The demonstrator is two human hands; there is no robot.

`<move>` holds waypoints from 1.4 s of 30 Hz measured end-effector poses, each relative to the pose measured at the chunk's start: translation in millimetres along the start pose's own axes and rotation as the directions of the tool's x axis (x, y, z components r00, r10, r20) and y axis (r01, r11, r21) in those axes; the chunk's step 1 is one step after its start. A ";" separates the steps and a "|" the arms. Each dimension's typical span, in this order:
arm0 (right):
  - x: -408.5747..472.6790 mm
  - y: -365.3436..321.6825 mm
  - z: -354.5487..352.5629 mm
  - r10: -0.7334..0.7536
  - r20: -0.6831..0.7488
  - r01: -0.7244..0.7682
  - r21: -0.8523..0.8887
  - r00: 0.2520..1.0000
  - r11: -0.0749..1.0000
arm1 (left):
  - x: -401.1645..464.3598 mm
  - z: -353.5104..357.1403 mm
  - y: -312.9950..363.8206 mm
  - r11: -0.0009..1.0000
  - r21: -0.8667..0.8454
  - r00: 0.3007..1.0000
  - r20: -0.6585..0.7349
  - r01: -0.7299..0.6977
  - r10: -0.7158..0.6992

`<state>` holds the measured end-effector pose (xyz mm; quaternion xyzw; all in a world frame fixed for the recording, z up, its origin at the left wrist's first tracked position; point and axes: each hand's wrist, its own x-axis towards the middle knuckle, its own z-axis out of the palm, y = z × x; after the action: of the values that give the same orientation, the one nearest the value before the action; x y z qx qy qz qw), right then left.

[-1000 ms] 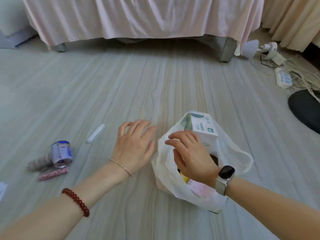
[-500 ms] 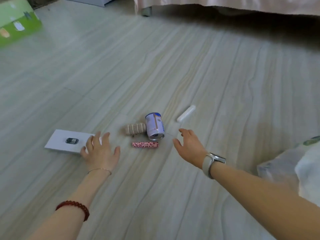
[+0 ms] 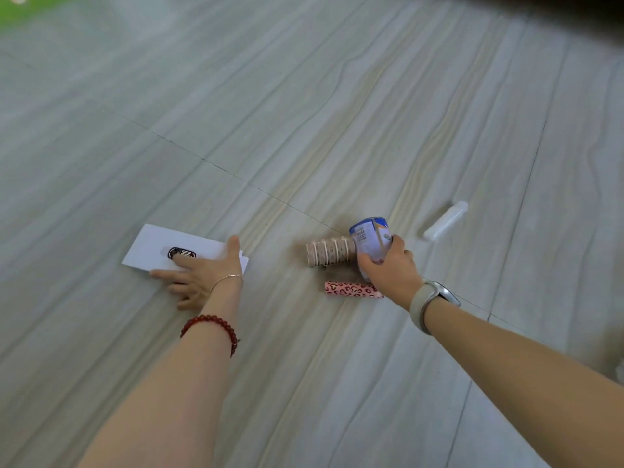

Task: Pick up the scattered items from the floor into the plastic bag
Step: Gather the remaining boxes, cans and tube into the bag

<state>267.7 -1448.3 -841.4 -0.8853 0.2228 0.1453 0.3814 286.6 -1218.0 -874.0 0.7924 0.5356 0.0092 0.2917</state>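
Note:
My right hand (image 3: 388, 268) grips a blue and white can (image 3: 370, 236) lying on the floor. A beige ribbed roll (image 3: 329, 250) lies against the can's left end. A pink heart-patterned tube (image 3: 353, 290) lies just below my right hand. A clear plastic tube (image 3: 445, 220) rests farther right. My left hand (image 3: 202, 275) lies flat, fingers spread, on the near edge of a white flat box (image 3: 158, 246) with a dark logo. The plastic bag is out of view, apart from a pale blur at the right edge.
Grey wood-grain floor (image 3: 304, 113) stretches all around the items. A green object (image 3: 13, 5) shows at the top left corner. Dark shadow fills the top right corner.
My right hand reached forward and closed on the can. My left hand slid onto the white box. The view turned further left, away from the bag.

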 end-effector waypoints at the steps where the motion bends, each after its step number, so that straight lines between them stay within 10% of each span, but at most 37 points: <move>1: -1.6 2.1 -1.5 -0.001 0.008 0.001 0.002 1.000 1.000 | 0.9 -1.0 0.2 1.000 0.003 1.000 0.001 -0.003 0.003; 8: -32.7 34.6 -28.7 -0.004 0.003 0.003 0.112 1.000 0.994 | -58.2 -21.3 -8.5 0.938 -0.196 0.956 0.013 -0.286 0.295; 19: -118.6 103.2 -213.4 -0.208 -0.203 0.235 0.121 0.957 0.964 | -292.1 -33.0 40.1 0.445 -0.506 0.458 0.106 -0.739 0.882; 29: -206.0 226.3 -368.0 -0.131 -0.584 0.253 0.132 0.801 0.958 | -475.9 -27.4 39.3 0.141 -0.623 0.050 0.162 -0.770 0.985; 37: -214.5 332.5 -350.1 0.013 -0.419 -0.020 -0.011 0.908 1.000 | -513.9 -15.7 6.7 0.122 -0.568 -0.059 0.290 -0.814 0.955; 42: -217.8 344.0 -342.9 0.200 -0.566 -0.159 0.122 0.800 0.980 | -528.3 -12.2 -4.5 -0.010 -0.594 -0.211 0.270 -0.804 0.939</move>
<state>-63.2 -1850.0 -729.7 -0.8490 0.4152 -0.1010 0.3107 53.7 -1662.6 -708.6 0.8413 -0.3236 0.0012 0.4331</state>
